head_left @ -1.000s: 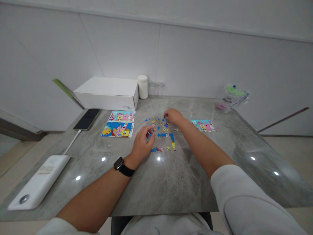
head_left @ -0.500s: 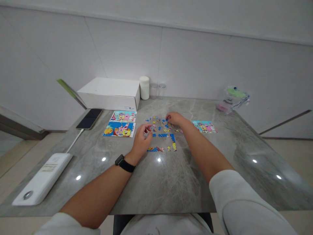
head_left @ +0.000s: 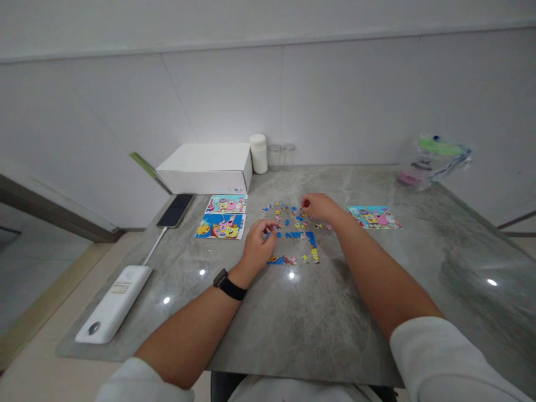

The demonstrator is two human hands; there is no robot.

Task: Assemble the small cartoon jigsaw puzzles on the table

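Observation:
Over the back right of the loose jigsaw pieces [head_left: 297, 225] is my right hand [head_left: 321, 206], its fingers bent down and pinched together. Whatever lies between those fingertips is hidden. My left hand [head_left: 258, 245], with a black watch [head_left: 228, 284] on the wrist, rests at the left side of a partly joined puzzle border [head_left: 314, 245]. Its fingers are loosely curled, with a gap between thumb and forefinger, and they cover part of the border's left side. The border has blue edge pieces along the top and right, and a joined strip [head_left: 282, 261] at the bottom. One yellow piece [head_left: 305, 259] lies beside that strip.
Picture cards [head_left: 221, 226] lie on the left, another card [head_left: 374, 218] on the right. A white box [head_left: 205, 162], a white bottle [head_left: 259, 154] and two glass jars [head_left: 288, 157] stand at the back. A phone [head_left: 176, 210], a white power bank [head_left: 114, 304] and a plastic bag [head_left: 433, 162] sit further out.
The view has turned left, so everything appears further right. My right hand stays over the loose pieces, its fingers now more closed. My left hand remains beside the border.

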